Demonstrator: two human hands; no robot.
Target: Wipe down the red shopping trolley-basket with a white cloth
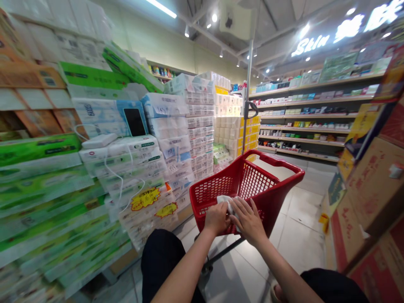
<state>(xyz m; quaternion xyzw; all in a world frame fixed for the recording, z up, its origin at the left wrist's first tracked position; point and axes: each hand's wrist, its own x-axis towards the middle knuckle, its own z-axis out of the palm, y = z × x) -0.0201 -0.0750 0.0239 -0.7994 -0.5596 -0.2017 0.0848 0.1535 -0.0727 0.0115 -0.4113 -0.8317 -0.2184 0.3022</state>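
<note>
A red plastic shopping cart (217,189) with a perforated basket stands in front of me. At its near side, both my hands are close together over a crumpled white cloth or tissue (224,199). My left hand (216,218) has its fingers curled in on the white piece. Stretched out beside it, my right hand (248,219) lies flat over the cloth, with its thumb reaching toward the left fingers. The palm side of the right hand is hidden, and so is part of the cloth.
Stacked tissue packs (57,189) line the left, with a dark-screened phone (135,122) and a white cabled device (99,140) on them. Cardboard cartons (375,185) flank the right. A metal pole (249,71) rises behind the cart, before stocked shelves (303,120). Light tiles (296,235) cover the floor.
</note>
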